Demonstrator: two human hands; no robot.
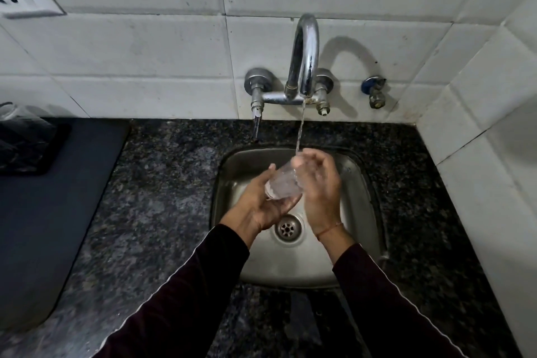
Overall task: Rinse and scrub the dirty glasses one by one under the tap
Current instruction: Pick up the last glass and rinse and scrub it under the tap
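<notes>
A clear drinking glass point(283, 182) lies tilted over the steel sink point(360, 183), its mouth pointing up and right toward the stream. My left hand point(263, 203) cradles its base and side, fingers curled round it. My right hand point(321, 183) wraps over the mouth end, fingers bent against the rim. Water runs from the chrome tap point(305, 55) in a thin stream point(300, 128) and lands where my right fingers meet the glass. How far my right fingers reach into the glass is hidden.
The sink drain point(287, 228) sits below the hands. Dark speckled granite counter point(162, 183) surrounds the basin. A dark mat point(43, 183) lies at the left, with another clear glass point(17, 122) at its far end. White tiled walls close the back and right.
</notes>
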